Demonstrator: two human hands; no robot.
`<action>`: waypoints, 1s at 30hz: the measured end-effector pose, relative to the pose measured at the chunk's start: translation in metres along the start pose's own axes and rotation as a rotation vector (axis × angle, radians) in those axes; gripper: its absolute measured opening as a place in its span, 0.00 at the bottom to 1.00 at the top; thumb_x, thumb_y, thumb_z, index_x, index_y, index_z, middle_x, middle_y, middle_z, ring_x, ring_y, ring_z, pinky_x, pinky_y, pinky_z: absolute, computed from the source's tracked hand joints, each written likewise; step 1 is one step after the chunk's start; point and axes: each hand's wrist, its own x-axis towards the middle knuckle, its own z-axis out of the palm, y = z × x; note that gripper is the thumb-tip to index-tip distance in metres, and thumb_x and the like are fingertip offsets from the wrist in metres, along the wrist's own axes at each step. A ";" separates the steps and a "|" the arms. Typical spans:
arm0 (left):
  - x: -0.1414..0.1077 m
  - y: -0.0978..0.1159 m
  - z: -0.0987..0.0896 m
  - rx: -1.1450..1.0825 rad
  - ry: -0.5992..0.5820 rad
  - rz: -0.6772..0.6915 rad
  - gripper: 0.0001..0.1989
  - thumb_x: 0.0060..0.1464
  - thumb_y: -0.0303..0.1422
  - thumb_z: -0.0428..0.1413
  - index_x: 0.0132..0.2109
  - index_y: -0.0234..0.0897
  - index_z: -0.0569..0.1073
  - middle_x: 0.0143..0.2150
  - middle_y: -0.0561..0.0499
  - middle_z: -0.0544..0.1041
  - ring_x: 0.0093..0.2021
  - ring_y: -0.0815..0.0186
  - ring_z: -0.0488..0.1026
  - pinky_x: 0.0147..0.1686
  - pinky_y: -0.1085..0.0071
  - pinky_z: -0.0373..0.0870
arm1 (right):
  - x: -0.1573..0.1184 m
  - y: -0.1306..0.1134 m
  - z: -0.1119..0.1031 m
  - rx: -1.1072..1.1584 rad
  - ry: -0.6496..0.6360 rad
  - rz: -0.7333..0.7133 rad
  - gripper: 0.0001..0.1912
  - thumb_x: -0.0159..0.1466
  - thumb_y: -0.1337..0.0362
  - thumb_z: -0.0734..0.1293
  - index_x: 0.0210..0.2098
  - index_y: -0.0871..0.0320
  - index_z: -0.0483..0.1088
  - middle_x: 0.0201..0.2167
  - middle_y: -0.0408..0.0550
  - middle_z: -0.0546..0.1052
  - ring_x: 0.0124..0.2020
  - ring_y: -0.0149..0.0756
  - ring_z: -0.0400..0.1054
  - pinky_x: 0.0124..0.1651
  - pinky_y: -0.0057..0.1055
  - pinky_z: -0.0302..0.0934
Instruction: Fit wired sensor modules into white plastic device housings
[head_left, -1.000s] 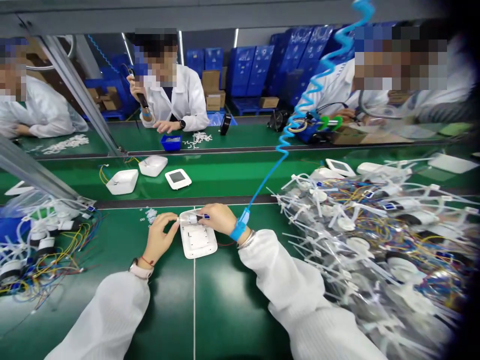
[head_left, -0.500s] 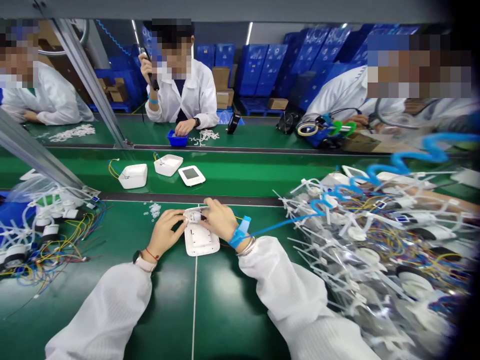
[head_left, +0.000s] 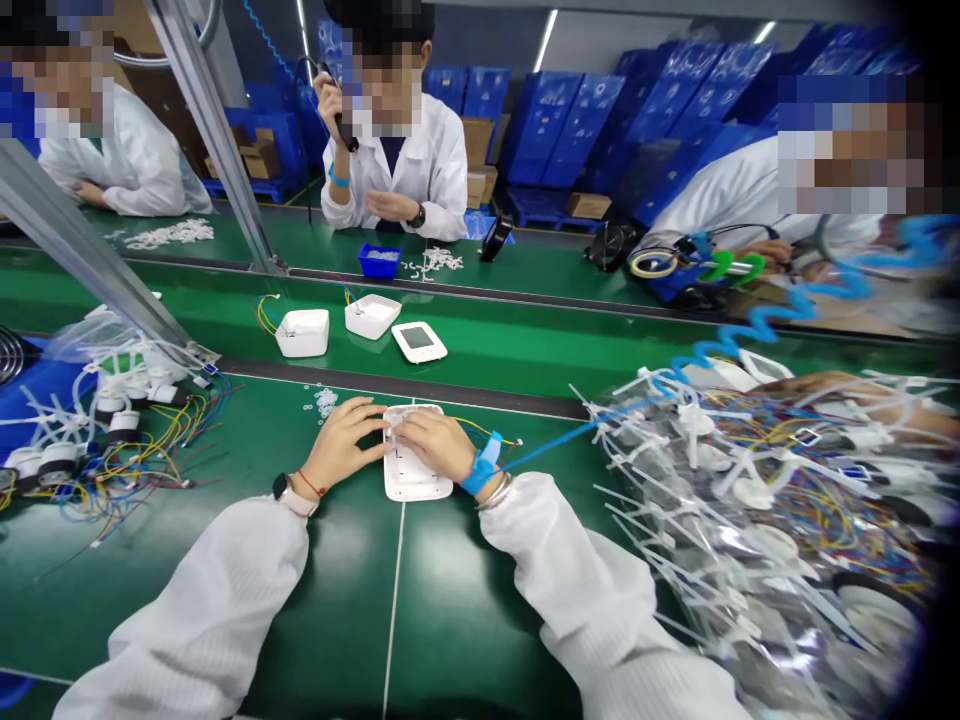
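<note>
A white plastic housing [head_left: 418, 483] lies on the green bench between my hands, its inner side up. My left hand [head_left: 343, 450] holds its left edge, with fingers and thumb reaching to the rim. Over the upper part of the housing is my right hand [head_left: 437, 446], fingers bent down onto it; whatever small part lies beneath them is hidden. Yellow and red wires [head_left: 487, 430] come out to the right from under my right hand. Just beyond my left hand is a small pile of translucent rings [head_left: 325, 402].
Two white boxes with wires [head_left: 303, 335] and a white panel with a grey screen [head_left: 420, 341] sit on the green belt. Wired parts [head_left: 124, 430] lie left; a big heap of wired parts [head_left: 757, 500] fills the right. A blue coiled cord [head_left: 757, 335] runs to my right wristband.
My view has shifted, so the scene sits farther right. My right fingers now lie lower and flatter over the housing. The co-worker opposite has lifted a hand out of the blue tray.
</note>
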 end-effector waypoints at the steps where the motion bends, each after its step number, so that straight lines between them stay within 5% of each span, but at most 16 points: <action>1: 0.000 -0.001 -0.002 -0.007 -0.029 0.008 0.14 0.50 0.40 0.58 0.43 0.39 0.72 0.51 0.48 0.71 0.56 0.57 0.60 0.54 0.57 0.60 | 0.000 0.001 -0.001 -0.015 -0.010 -0.016 0.07 0.63 0.68 0.61 0.39 0.59 0.70 0.34 0.46 0.74 0.37 0.34 0.66 0.42 0.29 0.59; 6: 0.000 -0.002 -0.004 -0.059 -0.110 -0.023 0.20 0.45 0.44 0.60 0.44 0.39 0.71 0.54 0.46 0.69 0.58 0.54 0.59 0.54 0.55 0.60 | 0.001 0.002 0.000 -0.087 -0.063 -0.079 0.08 0.64 0.66 0.61 0.41 0.59 0.69 0.34 0.47 0.73 0.37 0.35 0.64 0.41 0.32 0.58; 17: -0.001 -0.006 -0.001 -0.128 -0.099 -0.045 0.20 0.44 0.43 0.61 0.43 0.39 0.72 0.53 0.46 0.70 0.57 0.56 0.61 0.54 0.57 0.60 | 0.000 0.001 0.004 -0.137 -0.144 -0.106 0.08 0.64 0.67 0.60 0.39 0.61 0.69 0.33 0.48 0.72 0.33 0.35 0.64 0.37 0.32 0.57; 30: 0.000 -0.004 0.000 -0.180 -0.080 -0.091 0.20 0.41 0.42 0.63 0.42 0.40 0.73 0.52 0.46 0.71 0.56 0.56 0.62 0.53 0.57 0.61 | -0.001 0.009 0.005 -0.015 -0.163 -0.217 0.10 0.64 0.70 0.59 0.42 0.63 0.70 0.39 0.51 0.74 0.40 0.36 0.65 0.44 0.35 0.59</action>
